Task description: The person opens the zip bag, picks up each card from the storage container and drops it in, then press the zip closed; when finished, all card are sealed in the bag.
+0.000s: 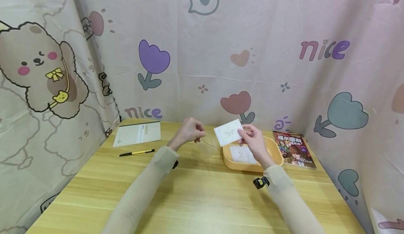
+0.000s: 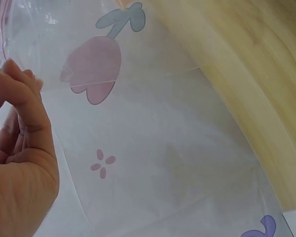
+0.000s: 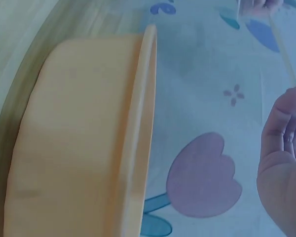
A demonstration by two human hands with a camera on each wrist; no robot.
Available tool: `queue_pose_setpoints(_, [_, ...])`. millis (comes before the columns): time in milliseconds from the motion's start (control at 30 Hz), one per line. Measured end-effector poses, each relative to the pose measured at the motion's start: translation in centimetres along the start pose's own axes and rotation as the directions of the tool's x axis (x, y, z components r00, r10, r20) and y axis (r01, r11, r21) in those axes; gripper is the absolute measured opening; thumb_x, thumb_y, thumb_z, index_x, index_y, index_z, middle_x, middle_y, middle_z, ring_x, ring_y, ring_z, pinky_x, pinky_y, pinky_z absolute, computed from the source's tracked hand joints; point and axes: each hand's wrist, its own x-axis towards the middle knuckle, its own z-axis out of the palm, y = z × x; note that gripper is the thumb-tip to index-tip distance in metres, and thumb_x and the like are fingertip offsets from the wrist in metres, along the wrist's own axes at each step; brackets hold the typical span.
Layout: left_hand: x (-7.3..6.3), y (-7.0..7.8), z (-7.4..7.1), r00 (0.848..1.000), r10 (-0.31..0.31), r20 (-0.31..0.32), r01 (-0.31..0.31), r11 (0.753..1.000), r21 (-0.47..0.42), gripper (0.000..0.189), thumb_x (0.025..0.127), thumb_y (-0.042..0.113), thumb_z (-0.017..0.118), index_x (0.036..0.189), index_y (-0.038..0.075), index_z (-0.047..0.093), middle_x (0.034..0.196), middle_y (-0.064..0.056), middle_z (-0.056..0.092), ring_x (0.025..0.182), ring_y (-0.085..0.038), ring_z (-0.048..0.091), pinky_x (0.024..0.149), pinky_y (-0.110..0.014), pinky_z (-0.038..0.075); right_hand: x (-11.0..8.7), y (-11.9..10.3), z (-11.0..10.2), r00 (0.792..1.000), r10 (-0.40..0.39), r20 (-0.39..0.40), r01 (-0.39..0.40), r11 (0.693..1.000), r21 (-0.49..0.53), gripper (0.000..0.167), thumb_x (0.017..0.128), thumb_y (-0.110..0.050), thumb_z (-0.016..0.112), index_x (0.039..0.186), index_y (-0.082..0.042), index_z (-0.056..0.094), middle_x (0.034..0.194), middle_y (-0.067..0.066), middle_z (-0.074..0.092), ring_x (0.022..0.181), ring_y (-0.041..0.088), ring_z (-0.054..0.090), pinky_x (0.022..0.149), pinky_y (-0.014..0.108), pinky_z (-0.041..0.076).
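Note:
My left hand (image 1: pixel 190 131) pinches a clear plastic zip bag (image 1: pixel 208 147) by its top edge. In the left wrist view the bag (image 2: pixel 138 133) hangs flat and see-through, a red seal line near the fingers. Thumb and fingers of my right hand (image 1: pixel 255 142) grip a flat white square packet (image 1: pixel 228 133) with a small printed drawing, held up above an orange-yellow bin (image 1: pixel 241 166). A similar white packet (image 1: pixel 243 155) lies inside the bin. The right wrist view shows the held packet (image 3: pixel 284 52) nearly edge-on and the bin's outer side (image 3: pixel 74 133).
A notebook (image 1: pixel 137 133) lies at the table's back left, with a yellow and black pen (image 1: pixel 137 152) in front of it. An illustrated book (image 1: pixel 295 150) lies right of the bin. A printed curtain (image 1: pixel 195 52) hangs behind the wooden table (image 1: pixel 202 199).

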Motion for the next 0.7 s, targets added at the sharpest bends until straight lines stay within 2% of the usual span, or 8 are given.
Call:
queue_pose_setpoints(100, [0.0, 0.2, 0.0, 1.000, -0.003, -0.002, 0.003, 1.000, -0.001, 0.008, 0.079, 0.002, 0.066, 0.074, 0.000, 0.072, 0.069, -0.020, 0.070, 0.044, -0.018, 0.062, 0.052, -0.046, 0.059, -0.1, -0.2, 0.9, 1.000, -0.022, -0.017, 0.022, 1.000, 0.013, 0.026, 0.095, -0.012, 0.063, 0.113, 0.005, 0.054, 0.068, -0.006, 0.068, 0.052, 0.007, 0.062, 0.052, 0.021, 0.055])
queue_pose_setpoints(233, [0.0, 0.3, 0.0, 1.000, -0.007, 0.003, 0.007, 1.000, 0.008, 0.008, 0.080, 0.003, 0.069, 0.072, 0.003, 0.072, 0.065, -0.014, 0.069, 0.044, -0.018, 0.062, 0.051, -0.046, 0.059, -0.3, -0.1, 1.8, 0.998, -0.036, -0.041, 0.037, 0.999, 0.024, 0.023, 0.094, -0.010, 0.063, 0.111, 0.004, 0.056, 0.070, -0.005, 0.068, 0.052, 0.007, 0.062, 0.050, 0.021, 0.054])
queue_pose_setpoints(367, [0.0, 0.4, -0.1, 1.000, -0.012, 0.011, 0.011, 1.000, 0.015, 0.008, 0.080, 0.002, 0.068, 0.074, -0.001, 0.072, 0.067, -0.017, 0.069, 0.043, -0.018, 0.062, 0.052, -0.047, 0.059, -0.5, 0.1, 2.3, 0.998, -0.034, -0.049, 0.035, 0.999, 0.028, 0.025, 0.095, -0.009, 0.062, 0.113, 0.006, 0.055, 0.070, -0.005, 0.068, 0.052, 0.008, 0.063, 0.050, 0.021, 0.054])
queue_pose_setpoints(567, [0.2, 0.7, -0.1, 1.000, -0.024, 0.015, 0.024, 0.999, 0.033, 0.008, 0.079, 0.002, 0.067, 0.075, -0.001, 0.072, 0.062, -0.008, 0.067, 0.044, -0.017, 0.062, 0.049, -0.038, 0.059, -0.9, 0.2, 2.8, 0.995, -0.086, -0.041, 0.087, 0.996, 0.015, 0.029, 0.094, -0.009, 0.064, 0.114, 0.011, 0.056, 0.069, -0.002, 0.066, 0.052, 0.010, 0.063, 0.050, 0.024, 0.056])
queue_pose_setpoints(700, [0.2, 0.7, -0.1, 0.999, -0.037, 0.020, 0.036, 0.999, 0.021, 0.007, 0.080, 0.003, 0.068, 0.075, 0.000, 0.073, 0.065, -0.012, 0.068, 0.044, -0.017, 0.061, 0.047, -0.034, 0.058, -1.1, 0.1, 3.1, 0.992, -0.120, -0.036, 0.119, 0.992, -0.028, 0.029, 0.092, -0.007, 0.066, 0.113, 0.012, 0.060, 0.068, 0.001, 0.068, 0.051, 0.011, 0.064, 0.051, 0.027, 0.057])
